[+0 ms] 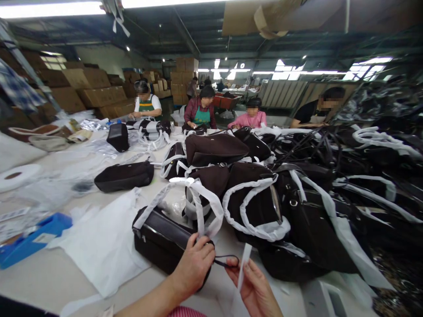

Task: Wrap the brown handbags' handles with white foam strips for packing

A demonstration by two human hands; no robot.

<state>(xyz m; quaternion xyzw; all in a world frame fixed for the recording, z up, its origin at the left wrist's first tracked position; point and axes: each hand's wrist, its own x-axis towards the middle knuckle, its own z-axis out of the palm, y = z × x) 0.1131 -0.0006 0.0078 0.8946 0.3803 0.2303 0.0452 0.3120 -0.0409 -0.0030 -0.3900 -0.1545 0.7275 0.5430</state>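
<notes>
A black handbag (161, 240) with white-wrapped handles (211, 207) lies on the table right before me. My left hand (196, 264) is closed on the bag's right end, just below a wrapped handle. From under its fingers a thin black strap loop (228, 259) runs to the right. My right hand (253, 284) pinches a narrow white strip (243, 266) that stands upright between its fingers. The loop's far end touches this hand's fingertips. Whether the loop is also gripped there, I cannot tell.
More black bags (216, 147) with white-wrapped handles are heaped ahead and to the right. A white sheet (105, 237), a blue tape dispenser (39, 237) and a white roll (16, 176) lie on the left. Several people sit across the table (81, 167). Stacked cartons (99, 94) stand behind.
</notes>
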